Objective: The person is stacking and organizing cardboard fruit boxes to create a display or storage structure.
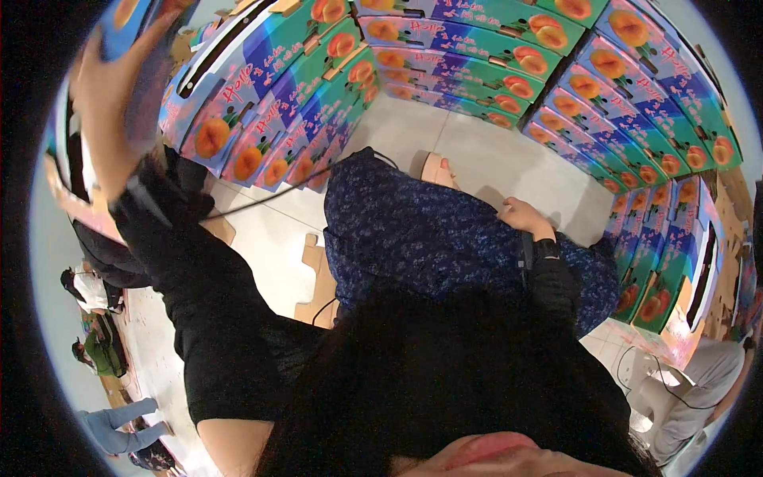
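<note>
Raised at the upper left, my left hand [107, 103] is smeared by motion, its thumb and fingers apart around a blue carton panel [131, 28] printed with an orange fruit. Its fingertips run toward the rim, so I cannot see whether they grip the panel. My right hand [526, 218] is low in front of me, beside my dark blue patterned skirt [429, 238]. Its fingers are curled together, and what they hold, if anything, is hidden. Stacked fruit cartons [262, 119] in blue, pink and green stand nearest to my left hand.
More carton stacks rise ahead [469, 60] and to the right [636, 103], around a pale tiled floor [405, 131]. A dark cable [274, 205] crosses on the left above a cardboard piece [312, 274]. Other people [99, 350] are at the far left; a grey-trousered leg [707, 378] is at right.
</note>
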